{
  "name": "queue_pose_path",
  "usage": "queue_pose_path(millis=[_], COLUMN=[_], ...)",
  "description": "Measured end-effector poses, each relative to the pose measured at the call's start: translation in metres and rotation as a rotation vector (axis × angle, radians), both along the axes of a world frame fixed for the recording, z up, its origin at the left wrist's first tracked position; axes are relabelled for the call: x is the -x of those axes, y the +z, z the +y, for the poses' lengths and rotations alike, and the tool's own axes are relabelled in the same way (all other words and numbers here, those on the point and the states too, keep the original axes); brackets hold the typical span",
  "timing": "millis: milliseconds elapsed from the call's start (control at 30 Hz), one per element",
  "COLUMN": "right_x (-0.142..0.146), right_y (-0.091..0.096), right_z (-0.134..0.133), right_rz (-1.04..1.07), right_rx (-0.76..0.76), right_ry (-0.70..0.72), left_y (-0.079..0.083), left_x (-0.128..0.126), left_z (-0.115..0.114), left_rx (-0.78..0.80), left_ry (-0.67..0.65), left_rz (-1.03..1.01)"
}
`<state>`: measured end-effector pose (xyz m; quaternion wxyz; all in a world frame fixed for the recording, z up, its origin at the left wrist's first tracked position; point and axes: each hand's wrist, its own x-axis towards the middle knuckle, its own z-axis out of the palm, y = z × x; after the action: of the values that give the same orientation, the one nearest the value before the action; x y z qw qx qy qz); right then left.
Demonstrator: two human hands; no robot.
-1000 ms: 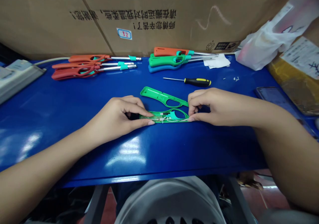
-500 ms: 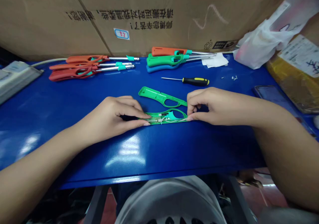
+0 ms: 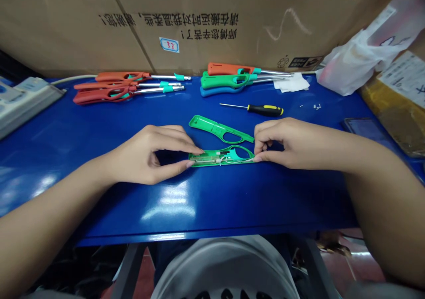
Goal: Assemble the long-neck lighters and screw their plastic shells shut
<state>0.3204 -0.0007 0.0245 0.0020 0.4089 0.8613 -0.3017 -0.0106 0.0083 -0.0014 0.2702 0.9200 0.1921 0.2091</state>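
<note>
An opened green lighter half-shell (image 3: 212, 164) lies on the blue table, its inside facing up. Within it are a clear fuel tank, a teal trigger (image 3: 234, 154) and a thin white tube. My left hand (image 3: 156, 155) holds the shell's left end, thumb at the near edge and index finger at the far one. At the right end, my right hand (image 3: 275, 144) is closed in a pinch on the shell's tip, where the white tube runs; its fingertips partly hide that spot. The other green half-shell (image 3: 215, 128) rests just behind, near my right knuckles.
Several long lighters lie at the back: red-orange ones (image 3: 102, 95) on the left, orange, green and blue ones (image 3: 219, 81) in the middle. A screwdriver (image 3: 265, 110) sits before them. Cardboard (image 3: 199, 6) walls the back; a power strip (image 3: 29, 99) and a phone (image 3: 361, 126) flank the sides.
My left thumb and index finger have spread from a tight pinch over the tank to the shell's two edges. My right hand keeps its pinch. The whole view has shifted slightly.
</note>
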Motion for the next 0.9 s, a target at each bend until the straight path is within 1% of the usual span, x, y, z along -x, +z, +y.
queue_pose_path(millis=[167, 233, 333, 500, 567, 667, 800, 900], right_x=[0.0, 0.0, 0.0, -0.001, -0.001, -0.002, -0.002, -0.002], right_y=[0.0, 0.001, 0.001, 0.001, 0.001, -0.001, -0.001, -0.002], right_z=[-0.001, -0.001, -0.002, -0.001, -0.001, 0.0, 0.0, 0.0], right_rz=[-0.008, -0.008, -0.012, -0.022, -0.017, -0.005, 0.006, 0.006], right_rx=[-0.006, -0.009, -0.011, -0.018, -0.022, -0.024, -0.023, -0.023], right_ry=[0.007, 0.008, 0.004, 0.01, 0.015, 0.017, 0.013, 0.007], left_y=[-0.004, -0.005, -0.006, -0.012, -0.014, -0.015, -0.014, -0.012], left_x=[-0.014, -0.019, -0.022, -0.024, -0.024, -0.025, -0.026, -0.026], left_z=[-0.013, -0.019, -0.023, -0.023, -0.023, -0.025, -0.026, -0.027], left_rx=[-0.085, -0.08, -0.015, 0.17, 0.225, 0.256, 0.252, 0.225], left_ry=[0.126, 0.187, 0.265, 0.384, 0.403, 0.421, 0.45, 0.436], left_rz=[0.035, 0.062, 0.051, -0.012, -0.018, -0.037, -0.046, -0.024])
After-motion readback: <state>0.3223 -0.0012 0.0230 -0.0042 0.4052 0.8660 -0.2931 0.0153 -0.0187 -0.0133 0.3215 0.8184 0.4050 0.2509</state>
